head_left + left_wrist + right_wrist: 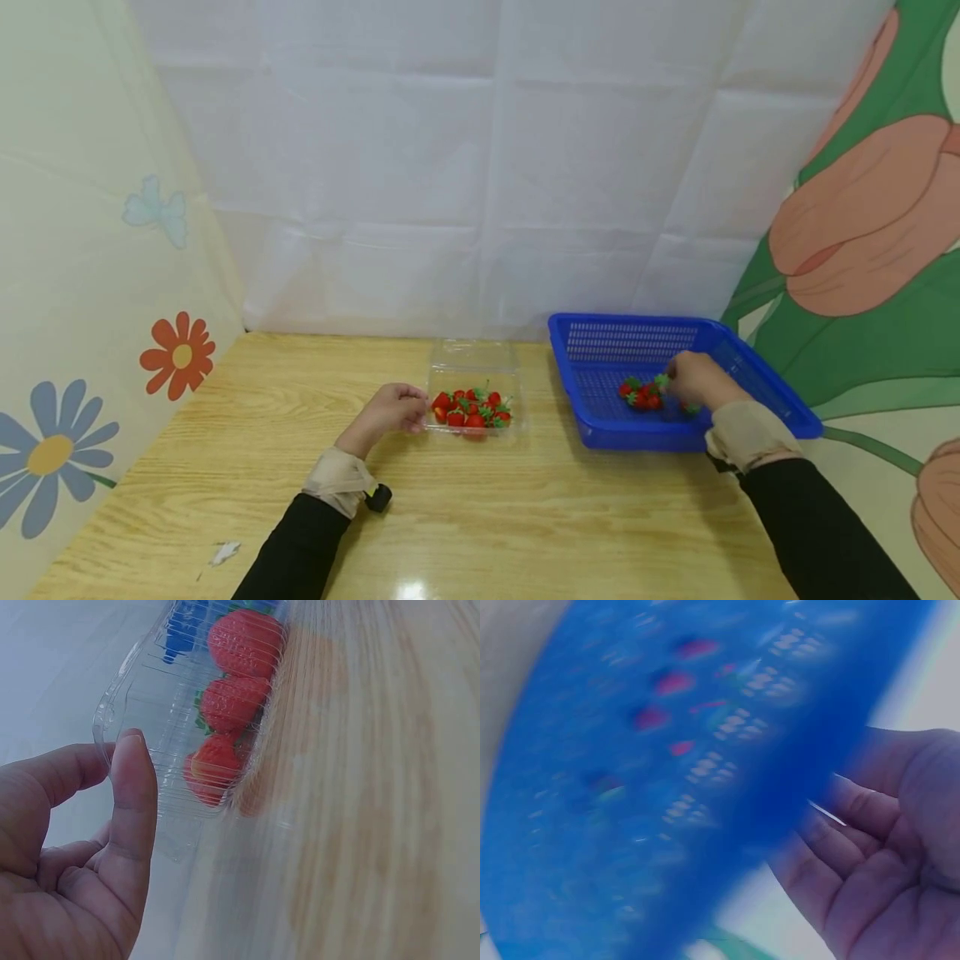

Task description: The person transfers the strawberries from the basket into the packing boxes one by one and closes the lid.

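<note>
A clear plastic clamshell box [517,375] full of red strawberries [474,410] stands on the table with its lid raised at the back. My left hand [392,410] pinches the box's left edge between thumb and a finger, with strawberries showing through the ribbed wall [225,705]. Over to the right, my right hand [699,379] reaches down into a blue plastic basket [581,408], its fingertips right at the green leaves of a strawberry [662,381]. The basket wall hides those fingertips in the blurred right wrist view; I cannot tell whether they grip the fruit.
More strawberries [639,396] lie on the basket floor beside the right hand. A small white scrap [225,552] is on the wood-patterned table [480,508] at front left. White cloth [390,167] hangs behind, with flower-printed cloths at both sides.
</note>
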`<state>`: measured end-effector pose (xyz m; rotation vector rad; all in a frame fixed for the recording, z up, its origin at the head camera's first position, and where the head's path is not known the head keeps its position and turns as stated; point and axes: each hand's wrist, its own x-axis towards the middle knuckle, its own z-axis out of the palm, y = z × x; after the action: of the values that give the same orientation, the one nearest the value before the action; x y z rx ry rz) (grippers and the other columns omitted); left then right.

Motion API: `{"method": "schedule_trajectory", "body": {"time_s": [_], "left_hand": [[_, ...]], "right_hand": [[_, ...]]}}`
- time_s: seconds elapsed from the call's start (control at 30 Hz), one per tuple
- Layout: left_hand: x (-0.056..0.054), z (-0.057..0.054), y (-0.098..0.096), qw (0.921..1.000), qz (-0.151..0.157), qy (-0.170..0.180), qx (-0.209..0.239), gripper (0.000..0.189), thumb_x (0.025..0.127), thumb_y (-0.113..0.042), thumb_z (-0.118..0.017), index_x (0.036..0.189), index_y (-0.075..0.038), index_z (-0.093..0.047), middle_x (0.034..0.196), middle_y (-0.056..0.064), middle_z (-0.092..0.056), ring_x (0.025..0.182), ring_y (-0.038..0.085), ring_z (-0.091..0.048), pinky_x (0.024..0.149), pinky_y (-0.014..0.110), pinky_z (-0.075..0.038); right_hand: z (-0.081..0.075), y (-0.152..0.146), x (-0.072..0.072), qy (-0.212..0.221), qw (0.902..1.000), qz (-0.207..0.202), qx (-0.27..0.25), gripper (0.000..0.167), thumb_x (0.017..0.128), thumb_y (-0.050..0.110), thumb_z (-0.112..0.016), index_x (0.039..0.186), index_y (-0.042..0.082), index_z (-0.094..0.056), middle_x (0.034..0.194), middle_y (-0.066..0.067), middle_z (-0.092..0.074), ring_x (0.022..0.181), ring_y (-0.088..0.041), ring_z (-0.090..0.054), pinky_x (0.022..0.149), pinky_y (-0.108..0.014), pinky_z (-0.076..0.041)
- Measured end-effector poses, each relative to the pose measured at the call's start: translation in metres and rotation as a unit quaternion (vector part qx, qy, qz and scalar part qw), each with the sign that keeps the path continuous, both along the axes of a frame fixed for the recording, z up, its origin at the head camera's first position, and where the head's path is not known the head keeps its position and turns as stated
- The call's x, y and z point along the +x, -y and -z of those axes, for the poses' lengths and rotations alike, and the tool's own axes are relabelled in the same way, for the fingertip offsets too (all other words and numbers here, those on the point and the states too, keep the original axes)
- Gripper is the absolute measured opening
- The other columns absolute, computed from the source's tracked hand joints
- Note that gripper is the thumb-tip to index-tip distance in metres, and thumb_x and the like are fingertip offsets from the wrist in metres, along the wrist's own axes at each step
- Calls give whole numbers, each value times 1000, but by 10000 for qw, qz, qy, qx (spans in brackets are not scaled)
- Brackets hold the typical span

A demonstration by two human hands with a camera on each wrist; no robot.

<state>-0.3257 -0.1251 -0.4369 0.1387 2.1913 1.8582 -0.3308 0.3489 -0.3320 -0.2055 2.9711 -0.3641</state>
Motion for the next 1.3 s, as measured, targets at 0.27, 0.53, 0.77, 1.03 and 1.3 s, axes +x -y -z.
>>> {"method": "schedule_trajectory", "body": {"time_s": [0.27, 0.53, 0.77, 1.03, 1.3], "left_hand": [[0, 2, 2, 9999, -60, 93, 25, 28, 101, -5, -57, 120, 14, -56, 94, 16, -68, 64, 12, -61, 58, 23, -57], [-1, 5, 3, 9997, -160, 153, 63, 22, 100, -2, -56, 116, 13, -58, 92, 15, -68, 63, 12, -61, 56, 22, -56], [1, 4, 4, 9997, -164, 135, 84, 22, 100, -3, -56, 116, 12, -58, 92, 15, -68, 64, 12, -61, 57, 22, -56], [0, 2, 3, 9999, -69, 30, 84, 23, 100, -3, -56, 117, 13, -57, 92, 16, -69, 65, 11, -62, 59, 23, -57], [-3, 3, -1, 10000, 15, 13, 76, 25, 101, -5, -56, 119, 14, -56, 87, 15, -67, 64, 11, -62, 59, 23, -57]], "right_hand": [[-25, 49, 16, -546, 9977, -288, -288, 39, 97, 13, -67, 123, -16, -60, 117, -36, -62, 100, -45, -64, 79, -54, -56], [-31, 108, 26, -939, 9920, -627, -566, 36, 100, 19, -65, 125, -7, -63, 116, -25, -67, 104, -38, -65, 84, -52, -56], [-21, 157, 26, -1102, 9858, -982, -804, 26, 98, 18, -69, 114, -2, -68, 102, -14, -70, 87, -24, -67, 73, -41, -57], [9, 198, 10, -991, 9862, -1006, -864, 22, 96, 20, -72, 108, 1, -70, 92, -8, -69, 76, -19, -63, 67, -36, -54], [44, 228, -10, -857, 9893, -866, -803, 24, 93, 15, -75, 111, 0, -72, 100, -11, -72, 83, -21, -67, 73, -37, -58]]}}
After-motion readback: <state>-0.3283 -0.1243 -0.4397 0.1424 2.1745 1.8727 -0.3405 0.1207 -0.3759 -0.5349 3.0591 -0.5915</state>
